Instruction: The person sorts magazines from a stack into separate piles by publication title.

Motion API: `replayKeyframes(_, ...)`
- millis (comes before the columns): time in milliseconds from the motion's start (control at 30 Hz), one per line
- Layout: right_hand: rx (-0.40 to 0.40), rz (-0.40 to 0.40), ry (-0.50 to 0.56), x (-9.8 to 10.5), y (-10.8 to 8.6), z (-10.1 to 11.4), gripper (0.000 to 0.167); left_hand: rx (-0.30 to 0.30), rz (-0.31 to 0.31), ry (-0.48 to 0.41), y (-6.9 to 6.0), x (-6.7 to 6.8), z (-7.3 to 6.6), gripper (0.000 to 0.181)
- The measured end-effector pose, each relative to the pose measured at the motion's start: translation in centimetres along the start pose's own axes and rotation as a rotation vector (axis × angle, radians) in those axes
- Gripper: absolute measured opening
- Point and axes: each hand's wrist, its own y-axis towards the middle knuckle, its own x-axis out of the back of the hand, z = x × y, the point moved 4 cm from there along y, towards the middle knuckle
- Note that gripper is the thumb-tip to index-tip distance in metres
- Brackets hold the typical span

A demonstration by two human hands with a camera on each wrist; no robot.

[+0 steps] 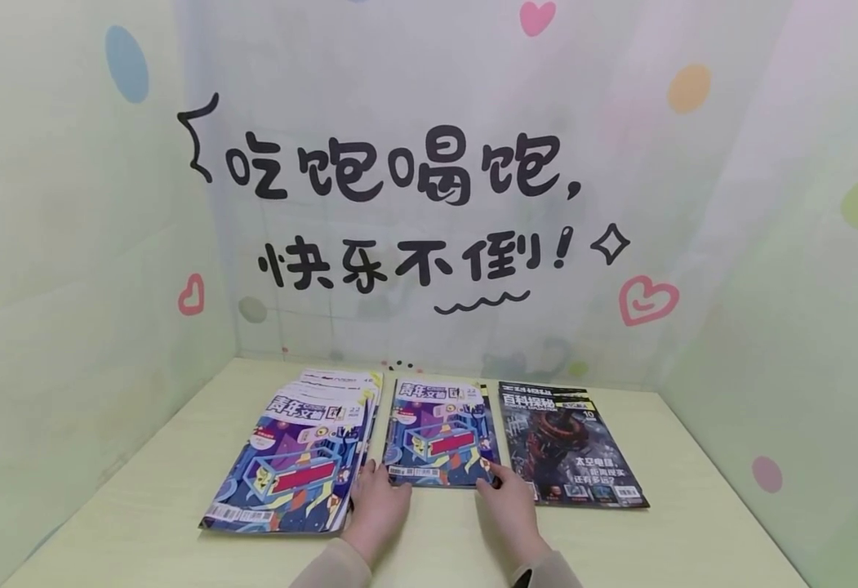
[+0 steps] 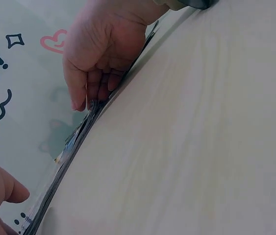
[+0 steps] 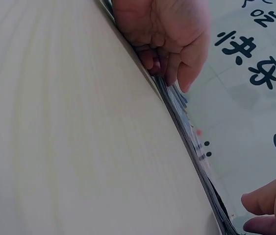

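Two hands are working at the middle stack of magazines point(image 1: 439, 433), one of three groups of magazines lying on the pale yellow table point(image 1: 436, 555). The left hand point(image 1: 379, 510) is pinching the near left corner of the middle stack between thumb and fingers, and the right hand point(image 1: 509, 508) is pinching its near right corner in the same narrow way. How many magazines the middle stack is holding cannot be told, but its edge is showing several layers in both wrist views.

The top cover of the middle stack is showing purple and blue artwork, with a white title band across its far end, a slanted red panel in a blue frame at its centre and white printed blocks along its near edge. Dark edges are peeking out at its far right corner.

To the left of the middle stack, a left stack point(image 1: 282, 465) is lying fanned out, its top magazine showing the same design. To the right, a right stack point(image 1: 564, 449) is lying with at least three dark magazines staggered. Behind the middle stack, a white wall point(image 1: 399, 98) is carrying two lines of black characters point(image 1: 429, 265) and a black wavy line point(image 1: 483, 304).
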Motion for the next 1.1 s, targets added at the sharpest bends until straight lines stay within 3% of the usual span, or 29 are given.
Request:
replayKeyframes(367, -0.050, 0.006, 0.079, -0.37, 0.09, -0.39, 0.044, 0.021, -0.075, -0.127, -0.11, 0.32, 0.00, 0.051)
replayKeyframes(500, -0.060, 0.011, 0.100, -0.23, 0.05, -0.28, 0.044, 0.065, -0.050, -0.215, 0.09, 0.21, 0.27, 0.043)
replayKeyframes(733, -0.057, 0.004, 0.118, -0.01, -0.03, -0.14, 0.044, 0.115, -0.059, -0.481, 0.23, -0.16, 0.55, 0.036)
replayKeyframes(967, -0.052, 0.001, 0.147, -0.03, -0.12, -0.24, 0.044, 0.153, -0.031, -0.578, 0.69, -0.41, 0.82, 0.038)
replayKeyframes(1100, -0.043, -0.001, 0.156, 0.05, -0.29, -0.07, 0.044, 0.170, -0.007, -0.583, 0.77, -0.49, 0.78, 0.045)
